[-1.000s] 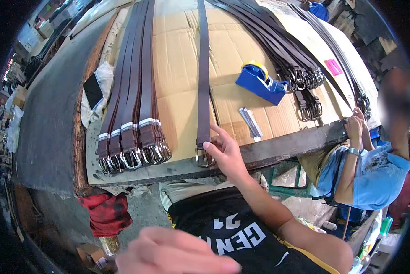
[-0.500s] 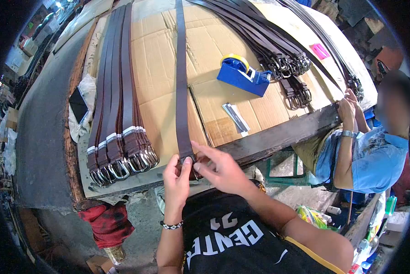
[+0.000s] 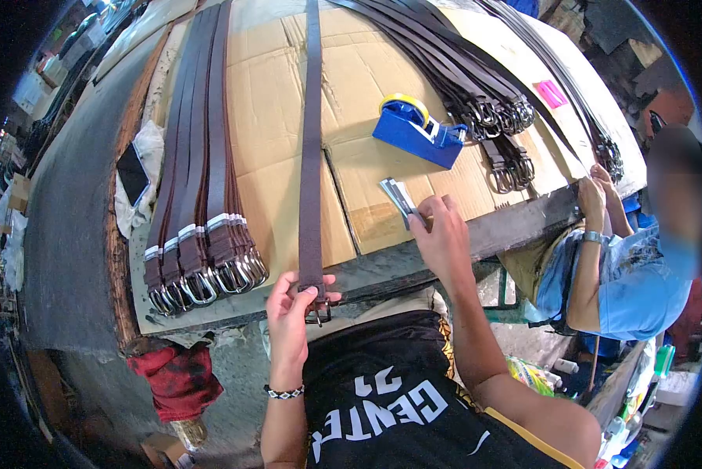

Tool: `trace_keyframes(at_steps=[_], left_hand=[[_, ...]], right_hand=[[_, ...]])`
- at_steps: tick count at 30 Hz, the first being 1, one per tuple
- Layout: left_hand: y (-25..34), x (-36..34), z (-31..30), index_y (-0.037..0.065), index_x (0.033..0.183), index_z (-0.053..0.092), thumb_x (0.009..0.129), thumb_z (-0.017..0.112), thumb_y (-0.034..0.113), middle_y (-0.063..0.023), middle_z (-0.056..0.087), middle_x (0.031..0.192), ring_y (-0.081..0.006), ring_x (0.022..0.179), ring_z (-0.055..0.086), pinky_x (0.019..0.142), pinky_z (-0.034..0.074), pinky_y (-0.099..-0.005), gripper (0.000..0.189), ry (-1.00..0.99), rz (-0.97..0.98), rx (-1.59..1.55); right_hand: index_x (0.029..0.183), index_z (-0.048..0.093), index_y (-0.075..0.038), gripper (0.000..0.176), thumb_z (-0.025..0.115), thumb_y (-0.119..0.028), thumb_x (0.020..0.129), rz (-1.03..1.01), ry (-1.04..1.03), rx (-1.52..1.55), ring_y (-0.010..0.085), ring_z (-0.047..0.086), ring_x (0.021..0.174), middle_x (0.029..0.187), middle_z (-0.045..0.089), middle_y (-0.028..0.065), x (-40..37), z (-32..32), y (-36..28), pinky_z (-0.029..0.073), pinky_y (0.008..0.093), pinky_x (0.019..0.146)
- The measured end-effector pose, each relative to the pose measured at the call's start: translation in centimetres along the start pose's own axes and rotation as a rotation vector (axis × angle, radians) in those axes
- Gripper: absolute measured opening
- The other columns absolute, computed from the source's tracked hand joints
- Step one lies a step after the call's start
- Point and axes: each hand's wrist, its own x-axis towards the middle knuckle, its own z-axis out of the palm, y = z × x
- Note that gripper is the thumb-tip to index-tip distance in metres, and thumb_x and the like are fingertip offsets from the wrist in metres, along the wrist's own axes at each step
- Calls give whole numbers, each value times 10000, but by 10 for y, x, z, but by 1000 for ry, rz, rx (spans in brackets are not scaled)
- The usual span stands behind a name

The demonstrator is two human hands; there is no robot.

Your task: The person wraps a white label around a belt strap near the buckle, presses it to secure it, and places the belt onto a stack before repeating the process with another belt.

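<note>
My left hand (image 3: 290, 316) grips a dark brown belt (image 3: 312, 156) near its buckle (image 3: 318, 315), thumb on top and fingers beneath. The belt runs straight away across the cardboard. At the table's front edge, my right hand (image 3: 445, 241) has thumb and fingers closed on the near end of a small stack of paper strips (image 3: 396, 193); whether a strip is lifted cannot be made out. Just behind the strips stands a blue tape dispenser (image 3: 419, 134) with a yellow-rimmed roll. A row of belts (image 3: 202, 242) with white bands near their buckles lies left of my left hand.
More buckled belts (image 3: 487, 109) lie at the right of the cardboard (image 3: 265, 141). A phone (image 3: 133, 177) rests on white plastic at the left. At the right edge a co-worker (image 3: 624, 273) handles black belts (image 3: 605, 152), near a pink item (image 3: 551, 94).
My right hand has left the belt's buckle end and moved right to the paper strips. My left hand keeps its hold on the belt, slightly lower, with the buckle now showing.
</note>
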Motion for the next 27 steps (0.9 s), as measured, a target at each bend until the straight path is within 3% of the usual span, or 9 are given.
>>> trace_keyframes(at_steps=[3, 6, 9, 15, 21, 24, 27], left_hand=[[-5, -1, -5, -14, 1146, 561, 906, 513, 5, -209, 716, 1031, -262, 823, 724, 754, 575, -342, 246, -37, 13, -7], [-3, -5, -6, -19, 1158, 566, 911, 515, 7, -214, 715, 1024, -258, 815, 721, 756, 575, -343, 254, -29, -14, -19], [3, -9, -1, -24, 1176, 567, 950, 514, 37, -207, 718, 1001, -250, 786, 718, 745, 574, -343, 241, 3, -42, -56], [-3, -7, -4, -11, 1137, 587, 1025, 491, 121, -184, 724, 956, -235, 744, 713, 701, 565, -334, 198, -30, -25, -28], [-3, -9, -4, 1, 1100, 594, 1026, 482, 125, -181, 725, 949, -233, 734, 713, 672, 553, -320, 183, -25, -21, -44], [-1, -10, -6, 8, 1095, 594, 1027, 474, 139, -180, 728, 948, -235, 720, 714, 643, 546, -315, 191, -7, -44, -31], [0, -10, -5, 14, 1081, 594, 1025, 470, 152, -181, 731, 948, -236, 710, 715, 605, 537, -305, 194, 20, -61, -29]], right_hand=[[897, 599, 6, 175, 712, -118, 849, 12, 7, 117, 240, 635, 702, 918, 586, 126, 3, 3, 5, 511, 367, 693], [913, 612, -7, 174, 726, -108, 828, 80, -78, 306, 275, 646, 777, 909, 597, 128, 5, -3, 7, 504, 384, 709], [903, 641, 23, 174, 723, -115, 834, 144, -126, 364, 200, 616, 730, 865, 603, 105, 8, -9, 11, 487, 334, 681], [932, 694, 61, 233, 687, -164, 872, 158, -180, 336, 170, 591, 705, 830, 631, 115, 16, -18, 9, 479, 322, 676], [976, 691, 76, 249, 674, -152, 879, 146, -66, 325, 180, 607, 712, 837, 645, 129, 14, -21, -1, 484, 316, 688], [1004, 697, 57, 231, 676, -140, 885, 119, -39, 335, 145, 598, 724, 848, 659, 89, 11, -26, -9, 484, 304, 690], [1026, 709, 20, 198, 679, -130, 901, 203, -281, 695, 103, 578, 747, 869, 663, 34, -6, -18, -17, 477, 277, 686]])
